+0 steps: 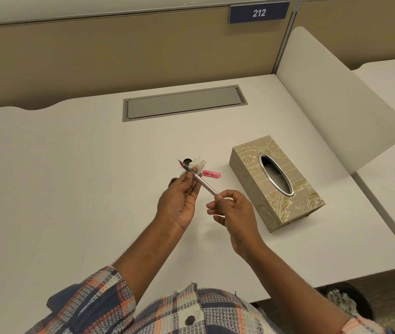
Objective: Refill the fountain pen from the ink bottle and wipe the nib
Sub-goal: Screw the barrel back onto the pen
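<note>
A slim fountain pen with a clear pinkish barrel is held above the desk, its dark nib pointing up and left. My left hand pinches the pen near the nib end, and my right hand grips its rear end. Behind the pen lies a crumpled white tissue. A dark round ink bottle opening peeks out beside the tissue, and a dark round cap shows by my left fingers. The pink pen cap lies on the desk to the right of the tissue.
A gold patterned tissue box stands to the right of my hands on the white desk. A grey cable hatch sits at the back. A white divider bounds the right side. A bin is below the desk edge.
</note>
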A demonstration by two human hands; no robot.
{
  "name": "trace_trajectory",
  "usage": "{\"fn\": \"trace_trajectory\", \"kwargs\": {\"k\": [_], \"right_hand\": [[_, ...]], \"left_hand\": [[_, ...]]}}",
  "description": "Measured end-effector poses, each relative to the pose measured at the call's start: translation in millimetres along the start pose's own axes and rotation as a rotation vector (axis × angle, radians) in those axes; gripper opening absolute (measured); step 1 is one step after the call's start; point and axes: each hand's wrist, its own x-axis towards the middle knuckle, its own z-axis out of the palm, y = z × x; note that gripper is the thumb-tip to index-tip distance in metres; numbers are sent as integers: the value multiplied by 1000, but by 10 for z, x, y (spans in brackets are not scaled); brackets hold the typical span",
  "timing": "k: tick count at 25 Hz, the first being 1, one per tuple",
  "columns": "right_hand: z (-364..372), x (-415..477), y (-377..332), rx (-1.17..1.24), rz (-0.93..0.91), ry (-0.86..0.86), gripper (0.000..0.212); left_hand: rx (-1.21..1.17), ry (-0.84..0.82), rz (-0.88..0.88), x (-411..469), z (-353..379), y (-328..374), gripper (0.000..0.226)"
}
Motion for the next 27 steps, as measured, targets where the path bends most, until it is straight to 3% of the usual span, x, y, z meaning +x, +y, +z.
{"fn": "trace_trajectory", "kwargs": {"k": [9, 16, 22, 27], "right_hand": [[-1, 8, 0, 47, 185, -41, 46], [-13, 31, 83, -72, -42, -29, 18], [-19, 55, 151, -112, -44, -8, 14], [-11, 71, 211, -442, -271, 86, 13]], "left_hand": [[8, 24, -29, -95, 44, -40, 16], [6, 25, -21, -64, 10, -56, 15], [70, 16, -1, -67, 23, -95, 20], [87, 59, 33, -53, -22, -126, 25]]}}
